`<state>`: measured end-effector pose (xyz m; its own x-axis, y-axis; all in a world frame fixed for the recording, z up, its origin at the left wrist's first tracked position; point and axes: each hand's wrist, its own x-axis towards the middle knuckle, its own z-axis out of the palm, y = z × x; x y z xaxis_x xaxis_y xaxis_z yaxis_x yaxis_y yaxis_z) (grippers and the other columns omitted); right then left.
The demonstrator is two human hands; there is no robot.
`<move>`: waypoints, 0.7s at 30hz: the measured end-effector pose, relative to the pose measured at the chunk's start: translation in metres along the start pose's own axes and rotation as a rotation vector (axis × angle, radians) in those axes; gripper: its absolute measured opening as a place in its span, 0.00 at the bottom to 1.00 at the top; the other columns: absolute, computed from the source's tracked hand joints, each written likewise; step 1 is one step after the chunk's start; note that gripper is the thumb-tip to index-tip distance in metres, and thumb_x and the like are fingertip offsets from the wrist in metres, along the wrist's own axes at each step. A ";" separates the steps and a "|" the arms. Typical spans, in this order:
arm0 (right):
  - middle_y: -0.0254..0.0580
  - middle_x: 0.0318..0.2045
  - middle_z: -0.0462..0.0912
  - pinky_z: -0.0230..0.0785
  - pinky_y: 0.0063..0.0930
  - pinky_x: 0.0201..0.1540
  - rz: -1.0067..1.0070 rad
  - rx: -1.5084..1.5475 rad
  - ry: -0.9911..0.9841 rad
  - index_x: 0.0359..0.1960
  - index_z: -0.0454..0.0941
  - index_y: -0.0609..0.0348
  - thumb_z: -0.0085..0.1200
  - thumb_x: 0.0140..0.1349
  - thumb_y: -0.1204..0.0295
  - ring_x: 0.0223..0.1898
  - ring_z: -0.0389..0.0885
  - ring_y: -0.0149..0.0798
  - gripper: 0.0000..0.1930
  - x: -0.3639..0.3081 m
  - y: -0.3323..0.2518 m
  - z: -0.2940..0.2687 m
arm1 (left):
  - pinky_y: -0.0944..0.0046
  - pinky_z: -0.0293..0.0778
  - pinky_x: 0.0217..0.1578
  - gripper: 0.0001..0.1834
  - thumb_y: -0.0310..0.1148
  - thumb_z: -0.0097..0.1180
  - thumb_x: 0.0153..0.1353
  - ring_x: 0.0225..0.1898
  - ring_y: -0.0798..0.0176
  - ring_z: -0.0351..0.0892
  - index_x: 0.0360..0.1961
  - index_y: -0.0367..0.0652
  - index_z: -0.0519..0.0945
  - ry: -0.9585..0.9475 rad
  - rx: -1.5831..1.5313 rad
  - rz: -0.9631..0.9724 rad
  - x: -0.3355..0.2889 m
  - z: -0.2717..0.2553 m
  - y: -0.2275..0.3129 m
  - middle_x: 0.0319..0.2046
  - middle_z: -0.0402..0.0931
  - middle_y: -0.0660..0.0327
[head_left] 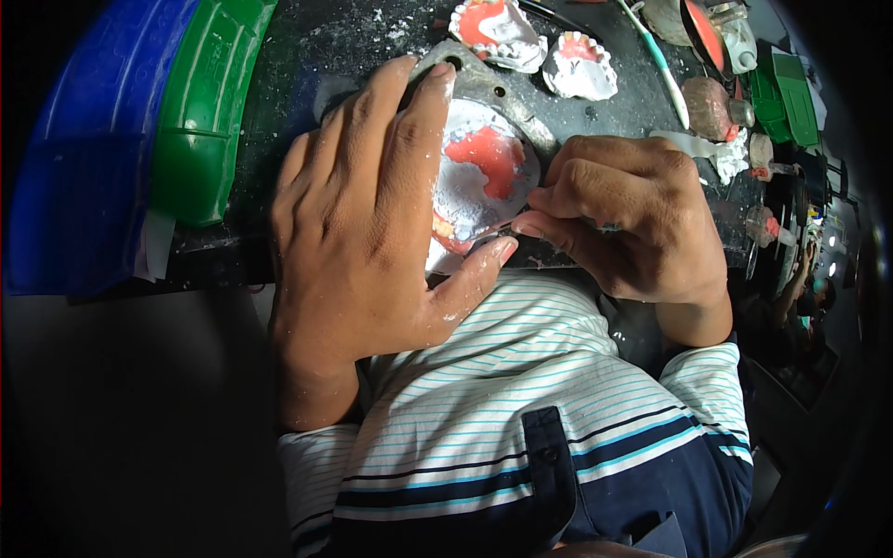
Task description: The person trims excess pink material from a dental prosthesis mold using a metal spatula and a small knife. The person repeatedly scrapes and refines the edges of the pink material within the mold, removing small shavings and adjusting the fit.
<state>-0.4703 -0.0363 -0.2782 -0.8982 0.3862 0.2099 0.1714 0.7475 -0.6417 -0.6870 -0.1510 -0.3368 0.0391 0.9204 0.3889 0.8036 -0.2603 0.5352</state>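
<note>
In front of me on the dark table is a grey metal dental flask [521,116], filled with white plaster [470,191] that bears a red wax patch [495,160]. My left hand [372,205] lies over its left side, index finger reaching to the far metal rim and thumb at the near edge, holding it. Fingers pinched together, my right hand [633,209] is at the flask's right edge. A thin tool [496,228] runs from its fingertips toward the plaster near my left thumb; most of it is hidden by the hand.
Beyond the flask lie two white plaster dental models [498,33] [579,67] with red wax. A white and teal slim-handled tool [660,65] lies farther right, near a small glass burner bottle [712,107]. Green [205,112] and blue [88,139] plastic bins stand at left.
</note>
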 end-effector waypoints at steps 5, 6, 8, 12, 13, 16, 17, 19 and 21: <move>0.44 0.26 0.83 0.73 0.31 0.24 0.008 -0.046 -0.029 0.31 0.82 0.63 0.78 0.53 0.80 0.23 0.85 0.41 0.13 0.001 -0.003 -0.002 | 0.43 0.74 0.64 0.52 0.57 0.72 0.53 0.64 0.35 0.80 0.73 0.34 0.74 -0.003 0.005 0.004 -0.001 0.000 -0.001 0.70 0.75 0.41; 0.44 0.26 0.83 0.73 0.31 0.24 0.009 -0.046 -0.030 0.31 0.82 0.63 0.78 0.53 0.80 0.23 0.85 0.41 0.13 0.001 -0.002 -0.002 | 0.43 0.74 0.64 0.52 0.57 0.72 0.53 0.64 0.35 0.80 0.73 0.34 0.74 -0.004 0.002 0.005 -0.001 0.000 -0.001 0.70 0.75 0.41; 0.44 0.26 0.83 0.74 0.31 0.25 -0.006 -0.084 -0.040 0.31 0.83 0.64 0.79 0.52 0.80 0.24 0.86 0.41 0.12 0.001 -0.002 -0.003 | 0.43 0.74 0.64 0.52 0.57 0.72 0.53 0.64 0.35 0.80 0.73 0.34 0.74 -0.005 0.003 0.001 -0.001 0.000 -0.001 0.70 0.75 0.41; 0.44 0.26 0.84 0.75 0.31 0.25 -0.009 -0.094 -0.058 0.31 0.83 0.64 0.79 0.52 0.80 0.24 0.86 0.42 0.12 0.002 -0.004 -0.004 | 0.42 0.74 0.64 0.52 0.57 0.72 0.53 0.64 0.35 0.80 0.74 0.34 0.74 -0.008 0.005 -0.006 -0.001 0.000 0.000 0.70 0.75 0.41; 0.44 0.26 0.84 0.75 0.31 0.25 -0.012 -0.126 -0.049 0.31 0.84 0.64 0.79 0.52 0.80 0.24 0.86 0.42 0.12 0.001 -0.005 -0.002 | 0.42 0.74 0.64 0.52 0.57 0.72 0.53 0.64 0.35 0.80 0.74 0.34 0.74 -0.008 0.004 -0.006 0.000 0.000 0.000 0.70 0.75 0.41; 0.45 0.26 0.84 0.74 0.31 0.25 -0.009 -0.177 -0.041 0.31 0.84 0.64 0.79 0.52 0.79 0.24 0.86 0.42 0.12 0.000 -0.006 0.000 | 0.42 0.74 0.64 0.53 0.57 0.72 0.53 0.64 0.35 0.80 0.74 0.34 0.74 -0.014 0.008 -0.013 0.000 0.000 0.002 0.70 0.75 0.41; 0.45 0.25 0.84 0.74 0.31 0.25 -0.005 -0.197 -0.040 0.31 0.84 0.64 0.79 0.52 0.79 0.24 0.86 0.42 0.13 0.001 -0.007 0.000 | 0.42 0.74 0.64 0.53 0.57 0.72 0.53 0.64 0.35 0.80 0.74 0.34 0.74 -0.014 0.005 -0.017 -0.001 -0.001 0.001 0.70 0.75 0.41; 0.45 0.25 0.84 0.74 0.31 0.24 0.026 -0.124 -0.029 0.31 0.84 0.64 0.79 0.51 0.79 0.24 0.86 0.42 0.13 0.001 -0.006 -0.001 | 0.42 0.74 0.64 0.53 0.58 0.72 0.53 0.64 0.35 0.80 0.74 0.34 0.74 -0.015 0.004 -0.021 -0.001 -0.002 0.001 0.70 0.75 0.41; 0.45 0.25 0.83 0.73 0.31 0.24 0.057 -0.054 -0.018 0.31 0.84 0.64 0.79 0.51 0.79 0.24 0.86 0.42 0.13 0.000 -0.004 -0.002 | 0.42 0.74 0.64 0.53 0.58 0.72 0.53 0.64 0.35 0.80 0.74 0.35 0.74 -0.004 0.009 -0.005 -0.001 -0.001 0.001 0.70 0.75 0.41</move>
<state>-0.4704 -0.0379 -0.2742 -0.8934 0.4194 0.1611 0.2433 0.7531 -0.6113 -0.6871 -0.1522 -0.3358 0.0374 0.9231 0.3826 0.8090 -0.2527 0.5307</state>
